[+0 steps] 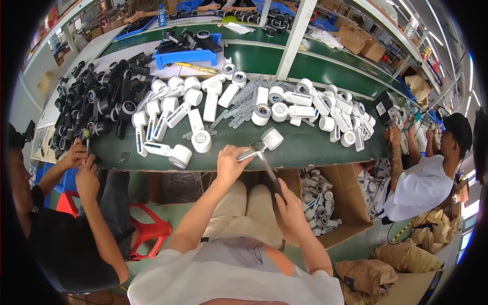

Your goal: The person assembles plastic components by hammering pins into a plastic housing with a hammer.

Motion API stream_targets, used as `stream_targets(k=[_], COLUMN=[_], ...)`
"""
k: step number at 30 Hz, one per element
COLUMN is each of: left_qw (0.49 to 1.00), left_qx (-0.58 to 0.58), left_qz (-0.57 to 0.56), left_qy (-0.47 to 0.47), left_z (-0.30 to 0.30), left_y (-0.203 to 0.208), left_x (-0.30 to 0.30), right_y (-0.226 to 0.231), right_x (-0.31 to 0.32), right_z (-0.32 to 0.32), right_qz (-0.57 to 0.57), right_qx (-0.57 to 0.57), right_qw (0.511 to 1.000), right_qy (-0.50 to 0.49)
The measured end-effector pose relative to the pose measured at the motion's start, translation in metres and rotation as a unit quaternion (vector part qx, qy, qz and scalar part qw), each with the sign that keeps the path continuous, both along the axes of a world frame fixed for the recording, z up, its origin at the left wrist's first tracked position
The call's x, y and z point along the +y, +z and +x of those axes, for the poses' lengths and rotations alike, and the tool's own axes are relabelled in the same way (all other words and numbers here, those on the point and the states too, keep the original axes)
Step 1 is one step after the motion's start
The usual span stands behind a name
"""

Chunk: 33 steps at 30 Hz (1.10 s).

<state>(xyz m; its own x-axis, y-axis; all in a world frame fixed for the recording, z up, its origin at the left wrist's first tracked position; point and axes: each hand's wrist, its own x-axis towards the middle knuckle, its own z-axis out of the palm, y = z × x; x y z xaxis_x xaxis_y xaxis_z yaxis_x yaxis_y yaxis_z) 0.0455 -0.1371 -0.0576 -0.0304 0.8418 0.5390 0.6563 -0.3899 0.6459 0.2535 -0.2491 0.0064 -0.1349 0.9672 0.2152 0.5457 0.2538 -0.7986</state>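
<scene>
My left hand [233,161] is closed around the handle of a white handheld fan [272,139], just above the near edge of the green bench. The fan's round head points to the right. In my right hand [292,209] is a hammer [268,168], gripped by its dark handle. Its metal head lies over the fan's handle, close to my left fingers; whether they touch I cannot tell. White fans with round grilles, such as one fan [201,141] beyond my left hand, lie about on the bench. Flat grey strips [243,104] are strewn among them.
Black devices [104,94] are heaped at the left, and a blue bin [187,53] stands behind the white ones. A cardboard box [343,203] of white parts sits below the bench edge. Co-workers sit on both sides, near a red stool [151,231] at left.
</scene>
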Motion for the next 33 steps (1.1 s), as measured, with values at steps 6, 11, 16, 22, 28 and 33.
stream_targets(k=[6,11,16,22,28,33], left_qw=[0.982,0.983,0.98,0.984,0.98,0.983], left_qx=[-0.168,-0.158,-0.179,-0.16,-0.167,-0.156], left_qz=[-0.084,-0.09,-0.079,-0.082,-0.103,-0.091], left_qy=[-0.007,0.02,0.017,0.01,0.01,-0.024], left_z=[-0.006,-0.004,-0.003,-0.005,-0.002,0.006], left_y=[-0.013,-0.011,-0.014,-0.009,-0.004,-0.005], left_x=[-0.007,-0.002,0.002,0.0,-0.001,0.0], right_y=[-0.007,0.004,-0.007,-0.023,-0.028,-0.027], right_x=[0.006,-0.005,-0.007,-0.005,-0.006,-0.01], right_z=[0.001,-0.013,-0.013,-0.001,-0.001,0.002], right_qz=[0.023,-0.08,-0.035,0.007,0.04,-0.047], right_qx=[-0.059,-0.094,-0.063,-0.003,0.013,-0.037], right_qw=[0.998,0.99,0.996,1.0,0.999,0.995], right_qy=[0.026,0.062,0.044,-0.003,-0.017,0.079])
